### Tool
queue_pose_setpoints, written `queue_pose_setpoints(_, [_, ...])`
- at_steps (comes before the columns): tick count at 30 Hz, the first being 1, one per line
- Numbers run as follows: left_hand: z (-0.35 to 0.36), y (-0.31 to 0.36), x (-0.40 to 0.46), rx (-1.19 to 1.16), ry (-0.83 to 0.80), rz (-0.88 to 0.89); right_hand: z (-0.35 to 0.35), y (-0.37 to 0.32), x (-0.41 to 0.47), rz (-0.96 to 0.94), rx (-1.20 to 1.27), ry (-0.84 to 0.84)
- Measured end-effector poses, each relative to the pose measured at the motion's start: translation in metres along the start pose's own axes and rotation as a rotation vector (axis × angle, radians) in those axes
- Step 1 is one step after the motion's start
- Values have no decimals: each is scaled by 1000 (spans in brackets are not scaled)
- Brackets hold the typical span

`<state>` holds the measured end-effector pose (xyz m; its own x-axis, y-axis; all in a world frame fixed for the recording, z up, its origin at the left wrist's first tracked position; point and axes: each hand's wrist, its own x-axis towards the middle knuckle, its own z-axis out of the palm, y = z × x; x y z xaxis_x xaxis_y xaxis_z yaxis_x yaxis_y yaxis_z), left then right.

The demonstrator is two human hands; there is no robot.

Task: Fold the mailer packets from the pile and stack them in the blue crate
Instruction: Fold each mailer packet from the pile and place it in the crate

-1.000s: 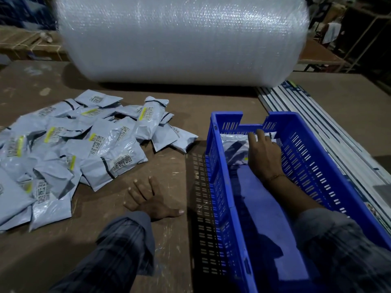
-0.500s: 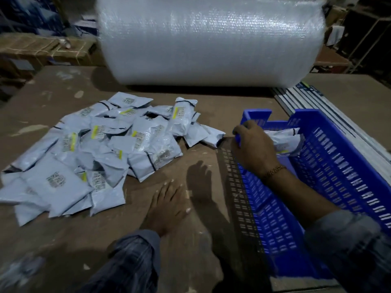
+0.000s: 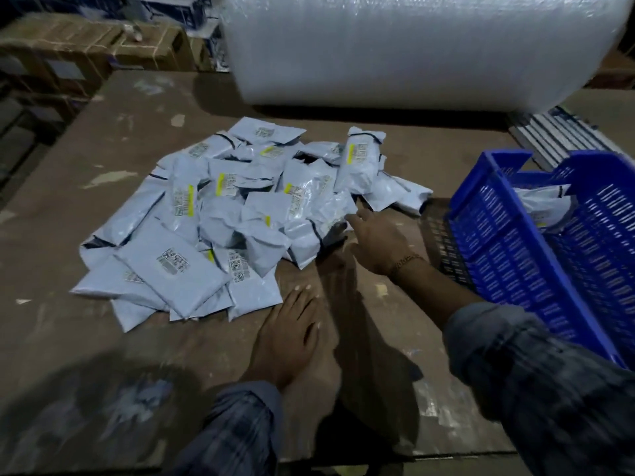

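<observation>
Bare-skinned and banded with a gold bracelet (image 3: 408, 261), the right hand (image 3: 376, 243) has left the crate, where half a second ago it was setting a folded packet inside, and now reaches out over the table to the near right edge of the pile, its fingers loosely extended and its fingertips (image 3: 354, 218) at a crumpled grey mailer (image 3: 331, 214); whether they have yet closed on it cannot be told through the blur. Nearer the body, the left hand (image 3: 292, 334) lies flat on the brown table (image 3: 103, 338), fingers straight and together, palm down, much where it rested before, its tips just short of the nearest packets. Beyond both hands spreads the pile of mailer packets (image 3: 220, 214), grey pouches with barcode labels and yellow stripes, heaped loosely at the centre of the table. To the right of the reaching hand stands the blue crate (image 3: 508, 255), with one folded packet (image 3: 543, 207) lying inside against its far end. Behind everything lies a big roll of bubble wrap (image 3: 412, 49), and cardboard boxes (image 3: 86, 46) stand off the table's far left.
</observation>
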<state>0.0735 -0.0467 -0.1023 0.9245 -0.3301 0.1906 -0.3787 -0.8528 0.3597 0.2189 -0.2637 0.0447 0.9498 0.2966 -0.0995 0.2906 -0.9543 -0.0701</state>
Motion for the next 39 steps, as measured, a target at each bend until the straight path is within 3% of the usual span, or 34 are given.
queue_pose_setpoints(4, [-5, -1, -5, -43, 13, -61, 21, -10, 21, -42, -111, 77])
queue_pose_setpoints(8, [-4, 1, -1, -79, 44, -48, 52, -13, 37, -165, -320, 22])
queue_pose_setpoints(16, [-2, 6, 2, -62, 74, -21, 65, 11, -15, 128, -135, -97])
queue_pose_setpoints(26, [4, 5, -8, -24, 135, 82, 105, -12, -171, 428, 44, 159])
queue_pose_setpoints(31, [-4, 10, -15, 100, 141, 154, 114, -31, -211, 524, 307, 520])
queue_pose_setpoints(33, [-14, 20, -15, 56, 154, 143, 109, -27, -209, 579, 342, 574])
queue_pose_setpoints(39, [-24, 67, 5, -75, 111, 164, 142, -21, -193, 441, 248, 265])
